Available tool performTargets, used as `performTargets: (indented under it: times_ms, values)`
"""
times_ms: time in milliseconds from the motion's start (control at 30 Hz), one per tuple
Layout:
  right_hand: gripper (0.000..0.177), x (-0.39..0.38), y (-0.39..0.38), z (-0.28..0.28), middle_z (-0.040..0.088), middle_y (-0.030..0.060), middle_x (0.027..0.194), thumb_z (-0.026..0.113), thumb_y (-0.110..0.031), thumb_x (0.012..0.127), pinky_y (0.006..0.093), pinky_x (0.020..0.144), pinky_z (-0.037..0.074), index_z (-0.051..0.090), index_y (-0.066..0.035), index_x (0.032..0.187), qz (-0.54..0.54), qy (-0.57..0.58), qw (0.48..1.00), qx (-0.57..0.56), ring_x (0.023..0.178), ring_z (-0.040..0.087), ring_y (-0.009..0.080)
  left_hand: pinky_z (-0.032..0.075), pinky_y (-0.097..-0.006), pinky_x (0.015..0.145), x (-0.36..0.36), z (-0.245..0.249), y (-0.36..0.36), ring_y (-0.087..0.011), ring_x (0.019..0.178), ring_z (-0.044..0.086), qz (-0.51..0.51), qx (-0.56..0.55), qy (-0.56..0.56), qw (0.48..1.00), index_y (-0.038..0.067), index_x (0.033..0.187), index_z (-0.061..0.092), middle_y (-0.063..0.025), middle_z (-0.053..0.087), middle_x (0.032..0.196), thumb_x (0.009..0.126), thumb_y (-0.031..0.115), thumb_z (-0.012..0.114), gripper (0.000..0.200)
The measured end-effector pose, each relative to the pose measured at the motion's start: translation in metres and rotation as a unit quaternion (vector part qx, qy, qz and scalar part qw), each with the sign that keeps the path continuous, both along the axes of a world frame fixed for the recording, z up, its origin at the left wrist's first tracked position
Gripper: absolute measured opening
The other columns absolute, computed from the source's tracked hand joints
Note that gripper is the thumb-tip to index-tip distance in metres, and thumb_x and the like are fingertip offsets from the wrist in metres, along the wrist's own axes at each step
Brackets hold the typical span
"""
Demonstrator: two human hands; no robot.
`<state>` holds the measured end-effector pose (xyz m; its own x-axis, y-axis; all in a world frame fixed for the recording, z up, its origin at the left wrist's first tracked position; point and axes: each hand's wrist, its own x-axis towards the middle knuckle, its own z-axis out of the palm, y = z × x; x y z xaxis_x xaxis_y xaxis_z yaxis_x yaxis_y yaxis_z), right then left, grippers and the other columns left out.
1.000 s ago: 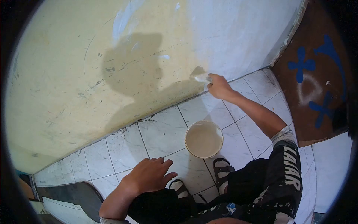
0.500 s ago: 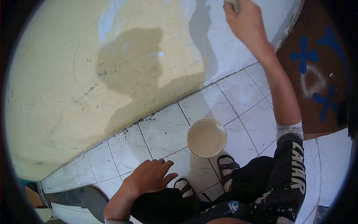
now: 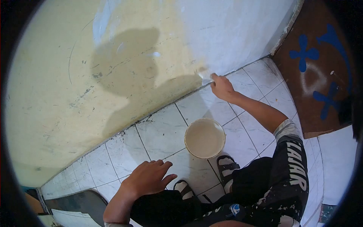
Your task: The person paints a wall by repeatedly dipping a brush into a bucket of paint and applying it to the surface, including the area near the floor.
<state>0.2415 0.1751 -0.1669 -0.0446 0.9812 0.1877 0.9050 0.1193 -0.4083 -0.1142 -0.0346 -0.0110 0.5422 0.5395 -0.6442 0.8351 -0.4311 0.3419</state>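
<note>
Brush (image 3: 203,74) in right hand (image 3: 222,87), long axis leftward, tip on wall (image 3: 113,56)

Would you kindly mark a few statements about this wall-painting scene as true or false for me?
1. The right hand holds a small pale tool low against the wall, near the tiled floor. True.
2. The bucket lies tipped on its side. False: it stands upright on the floor, its open top showing pale contents.
3. The left hand grips the bucket's rim. False: it rests open on the person's knee, apart from the bucket.
4. The wall looks yellowish on the left and whiter on the right. True.
5. The person wears sandals. True.
</note>
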Motion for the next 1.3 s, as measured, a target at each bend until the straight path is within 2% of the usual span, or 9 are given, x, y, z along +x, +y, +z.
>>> performTargets:
  times_ms: [67, 433, 500, 600, 633, 700, 900, 1167, 1300]
  values:
    - [0.040, 0.004, 0.002, 0.000, 0.069, 0.0287, 0.096, 0.062, -0.013, 0.089, 0.0553, 0.081, 0.055, 0.059, -0.002, 0.127, -0.003, -0.019, 0.997, -0.073, 0.093, 0.068, 0.0480, 0.054, -0.0456, 0.090, 0.002, 0.005, -0.003, -0.0374, 0.101, 0.069, 0.006, -0.011, 0.010, 1.000, 0.003, 0.133, 0.058, -0.0217, 0.071, 0.110, 0.104, 0.048, 0.053, 0.054]
    - [0.028, 0.003, 0.020, 0.154, 0.071, 0.0275, 0.101, 0.065, -0.014, 0.086, 0.0488, 0.088, 0.055, 0.072, 0.000, 0.110, -0.042, 0.092, 0.991, 0.084, 0.099, 0.068, 0.0454, 0.054, -0.0450, 0.090, -0.001, 0.003, -0.001, -0.0379, 0.101, 0.069, 0.010, -0.009, 0.004, 1.000, 0.003, 0.134, 0.058, -0.0217, 0.070, 0.109, 0.105, 0.048, 0.052, 0.054]
    - [0.038, 0.006, 0.020, 0.170, 0.071, 0.0229, 0.087, 0.066, -0.015, 0.090, 0.0375, 0.073, 0.054, 0.068, 0.002, 0.124, -0.036, 0.083, 0.981, 0.174, 0.076, 0.070, 0.0255, 0.054, -0.0449, 0.090, -0.001, 0.000, 0.003, -0.0377, 0.102, 0.068, 0.002, -0.014, 0.009, 1.000, 0.003, 0.134, 0.058, -0.0216, 0.070, 0.110, 0.105, 0.048, 0.053, 0.054]
    - [0.036, 0.003, 0.010, 0.203, 0.070, 0.0223, 0.083, 0.065, -0.014, 0.091, 0.0388, 0.073, 0.054, 0.068, 0.000, 0.124, -0.008, 0.120, 0.950, 0.288, 0.073, 0.069, 0.0242, 0.054, -0.0449, 0.090, -0.002, -0.005, 0.006, -0.0370, 0.103, 0.068, 0.001, -0.006, -0.006, 1.000, 0.003, 0.134, 0.058, -0.0211, 0.070, 0.111, 0.105, 0.048, 0.053, 0.054]
    - [0.036, -0.001, 0.010, 0.200, 0.070, 0.0223, 0.083, 0.065, -0.014, 0.091, 0.0388, 0.073, 0.054, 0.068, 0.000, 0.124, -0.009, 0.120, 0.951, 0.285, 0.073, 0.069, 0.0242, 0.054, -0.0450, 0.090, 0.000, -0.003, 0.007, -0.0369, 0.103, 0.068, 0.005, -0.015, 0.002, 1.000, 0.003, 0.134, 0.058, -0.0209, 0.070, 0.111, 0.105, 0.048, 0.052, 0.054]
    - [0.030, -0.010, 0.008, 0.196, 0.070, 0.0262, 0.094, 0.063, -0.012, 0.089, 0.0461, 0.079, 0.056, 0.068, 0.000, 0.116, -0.023, 0.148, 0.936, 0.318, 0.090, 0.069, 0.0425, 0.054, -0.0451, 0.091, 0.000, -0.004, 0.009, -0.0368, 0.103, 0.068, 0.009, -0.025, 0.009, 1.000, 0.003, 0.134, 0.058, -0.0207, 0.070, 0.111, 0.105, 0.049, 0.052, 0.054]
    - [0.041, -0.004, 0.020, 0.034, 0.065, 0.0249, 0.095, 0.063, -0.009, 0.090, 0.0512, 0.073, 0.056, 0.059, -0.004, 0.131, 0.027, 0.070, 0.957, 0.281, 0.079, 0.067, 0.0444, 0.054, -0.0456, 0.090, 0.002, -0.003, 0.011, -0.0372, 0.102, 0.069, 0.017, -0.030, 0.019, 0.999, 0.003, 0.134, 0.059, -0.0211, 0.070, 0.112, 0.105, 0.048, 0.052, 0.055]
    - [0.035, 0.022, 0.006, -0.034, 0.067, 0.0288, 0.098, 0.061, -0.014, 0.089, 0.0555, 0.084, 0.053, 0.061, -0.001, 0.121, -0.010, 0.011, 0.999, -0.045, 0.093, 0.067, 0.0478, 0.053, -0.0456, 0.090, 0.005, 0.002, 0.006, -0.0385, 0.100, 0.068, 0.014, -0.023, 0.004, 1.000, 0.001, 0.130, 0.059, -0.0210, 0.069, 0.110, 0.106, 0.045, 0.050, 0.051]
    - [0.031, 0.022, 0.026, 0.020, 0.070, 0.0286, 0.096, 0.063, -0.012, 0.087, 0.0499, 0.083, 0.054, 0.066, 0.001, 0.115, -0.022, 0.050, 0.998, 0.004, 0.094, 0.068, 0.0452, 0.053, -0.0455, 0.090, 0.002, 0.004, -0.001, -0.0385, 0.100, 0.068, 0.020, -0.019, 0.005, 1.000, 0.002, 0.130, 0.059, -0.0210, 0.069, 0.111, 0.106, 0.046, 0.050, 0.051]
